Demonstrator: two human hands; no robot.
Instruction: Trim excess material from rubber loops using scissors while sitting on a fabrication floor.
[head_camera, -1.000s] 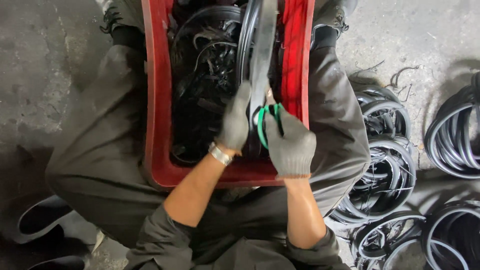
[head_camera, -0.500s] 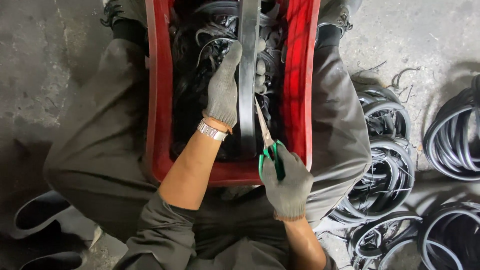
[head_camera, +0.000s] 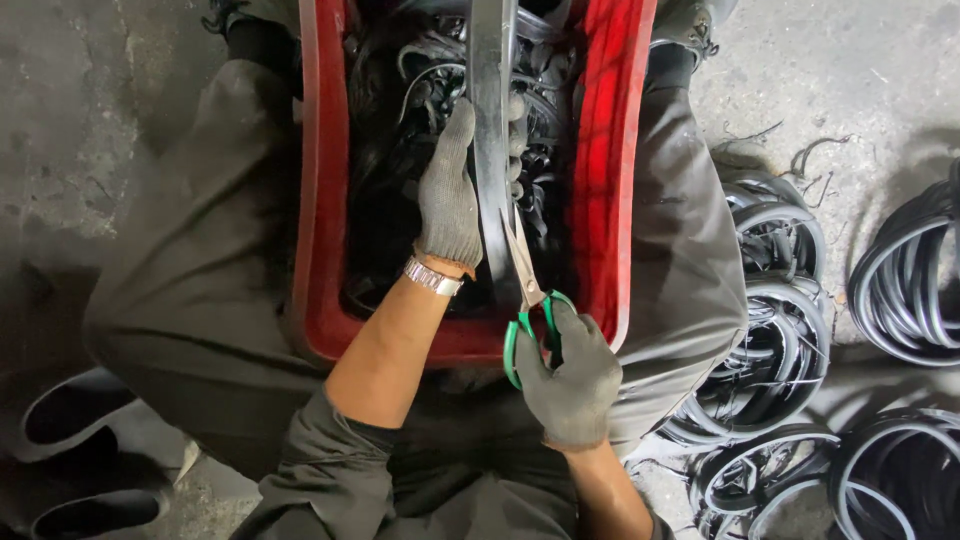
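Observation:
A red plastic crate (head_camera: 322, 250) full of black rubber strips rests between my knees. My left hand (head_camera: 452, 195), in a grey glove with a metal watch at the wrist, grips a flat black rubber strip (head_camera: 488, 120) that runs up out of view. My right hand (head_camera: 572, 375), in a dark glove, holds green-handled scissors (head_camera: 528, 300). The blades point up along the strip's right edge, just below my left hand's fingers.
Coils of black rubber rings (head_camera: 775, 320) lie piled on the concrete floor to the right, with more coils (head_camera: 915, 280) at the far right. A dark shoe (head_camera: 70, 410) sits at the lower left. My grey trouser legs flank the crate.
My left hand has slid up the strip, deeper into the crate. My right hand drew the scissors down and back toward me, blades now along the strip's edge.

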